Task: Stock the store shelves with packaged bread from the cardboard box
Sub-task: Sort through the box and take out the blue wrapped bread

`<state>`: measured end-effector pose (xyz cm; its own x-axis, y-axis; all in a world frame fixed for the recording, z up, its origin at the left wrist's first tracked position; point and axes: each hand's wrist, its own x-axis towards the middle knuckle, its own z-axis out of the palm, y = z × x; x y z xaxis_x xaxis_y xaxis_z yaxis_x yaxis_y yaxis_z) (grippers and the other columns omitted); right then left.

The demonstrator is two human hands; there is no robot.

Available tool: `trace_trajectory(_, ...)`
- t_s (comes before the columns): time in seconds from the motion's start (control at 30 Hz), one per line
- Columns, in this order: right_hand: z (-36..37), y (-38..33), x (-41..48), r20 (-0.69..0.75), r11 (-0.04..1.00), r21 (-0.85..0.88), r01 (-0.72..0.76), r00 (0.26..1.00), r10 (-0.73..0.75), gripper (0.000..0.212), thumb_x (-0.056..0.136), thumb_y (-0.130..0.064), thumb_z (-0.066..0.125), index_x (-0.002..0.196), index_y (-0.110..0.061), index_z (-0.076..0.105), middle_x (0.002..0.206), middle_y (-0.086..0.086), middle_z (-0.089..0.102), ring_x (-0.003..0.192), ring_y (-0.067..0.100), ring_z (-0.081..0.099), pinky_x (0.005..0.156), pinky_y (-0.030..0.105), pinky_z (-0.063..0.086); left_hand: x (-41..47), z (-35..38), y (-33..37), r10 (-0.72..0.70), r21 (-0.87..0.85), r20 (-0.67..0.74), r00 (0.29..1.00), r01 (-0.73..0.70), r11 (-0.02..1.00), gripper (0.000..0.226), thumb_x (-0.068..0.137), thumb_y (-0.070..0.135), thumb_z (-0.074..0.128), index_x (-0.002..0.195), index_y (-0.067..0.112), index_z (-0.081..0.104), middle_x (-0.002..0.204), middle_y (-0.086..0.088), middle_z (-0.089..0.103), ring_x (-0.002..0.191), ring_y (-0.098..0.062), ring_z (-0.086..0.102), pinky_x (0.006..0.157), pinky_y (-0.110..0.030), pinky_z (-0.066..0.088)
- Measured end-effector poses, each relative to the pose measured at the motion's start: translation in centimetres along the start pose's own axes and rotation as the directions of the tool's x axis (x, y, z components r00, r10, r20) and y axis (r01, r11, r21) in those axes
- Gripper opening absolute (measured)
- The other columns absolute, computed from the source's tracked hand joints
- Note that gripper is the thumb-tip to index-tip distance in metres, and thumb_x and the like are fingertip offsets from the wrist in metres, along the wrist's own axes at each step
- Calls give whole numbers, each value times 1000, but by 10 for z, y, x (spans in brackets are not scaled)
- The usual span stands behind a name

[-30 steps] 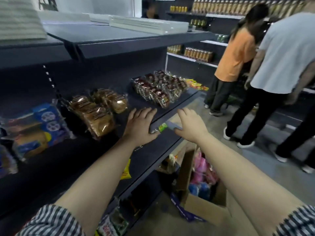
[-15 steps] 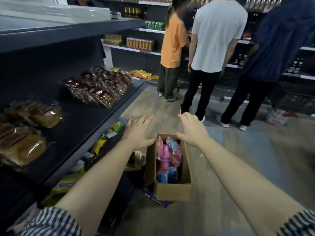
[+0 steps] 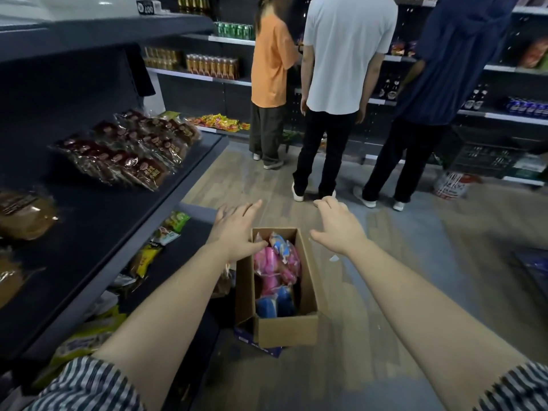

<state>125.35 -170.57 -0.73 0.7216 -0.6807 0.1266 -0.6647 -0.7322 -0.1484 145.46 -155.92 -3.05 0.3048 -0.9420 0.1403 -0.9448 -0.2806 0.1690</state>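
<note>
Both empty and spread, my left hand [image 3: 237, 229] and right hand [image 3: 338, 229] hover by the cardboard box [image 3: 286, 330]; its pink bread packets [image 3: 268, 262] look soft, light: pinch the wrapper.

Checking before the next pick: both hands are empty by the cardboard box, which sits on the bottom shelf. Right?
Not quite. The head view shows the cardboard box on the floor beside the shelving, not on a shelf. The left hand and right hand are indeed empty.

Pretty dim indoor light, dark grey metal shelves [image 3: 98, 232] swallow detail, wide-angle bends the edges, far aisle slightly soft.
</note>
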Motion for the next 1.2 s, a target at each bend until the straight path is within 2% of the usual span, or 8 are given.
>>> trace_trajectory(0.33, 13, 17, 22, 72, 1000, 20, -6, 997, 4, 70, 87, -35, 62, 147, -15, 32, 150, 5, 33, 133, 28, 36, 98, 40, 43, 24, 18, -1, -16, -12, 29, 999, 16, 1000, 92, 84, 58, 59, 156, 27, 10, 157, 0, 29, 144, -21, 27, 119, -46, 5)
trace_trajectory(0.47, 20, 26, 27, 104, 1000, 30, -10, 995, 7, 69, 87, -36, 61, 146, -17, 32, 146, 4, 38, 131, 27, 38, 98, 40, 42, 28, 23, 3, -50, -11, 54, 997, 51, 999, 85, 88, 55, 56, 156, 24, 15, 157, -2, 30, 144, -21, 26, 119, -45, 5)
trace_trajectory(0.67, 34, 42, 27, 134, 997, 71, -8, 991, -1, 67, 87, -35, 62, 145, -19, 34, 142, 4, 41, 129, 27, 40, 96, 40, 46, 32, 44, 10, -121, -38, 116, 986, 126, 991, 77, 89, 52, 55, 153, 24, 23, 148, -1, 42, 136, -23, 38, 111, -44, 20)
trace_trajectory(0.9, 60, 55, 32, 221, 993, 113, -45, 975, 19, 59, 85, -36, 62, 138, -17, 43, 136, 6, 47, 123, 28, 48, 95, 39, 46, 34, 70, 15, -165, -71, 230, 959, 185, 980, 69, 87, 54, 56, 147, 27, 36, 138, -1, 51, 125, -24, 48, 100, -39, 29)
trace_trajectory(1.2, 98, 61, 63, 351, 985, 144, -97, 935, 40, 69, 85, -37, 66, 144, -15, 38, 135, 10, 50, 123, 26, 51, 94, 36, 48, 58, 99, -4, -222, -199, 310, 924, 292, 935, 76, 83, 55, 60, 149, 27, 35, 145, -2, 48, 129, -24, 47, 101, -38, 39)
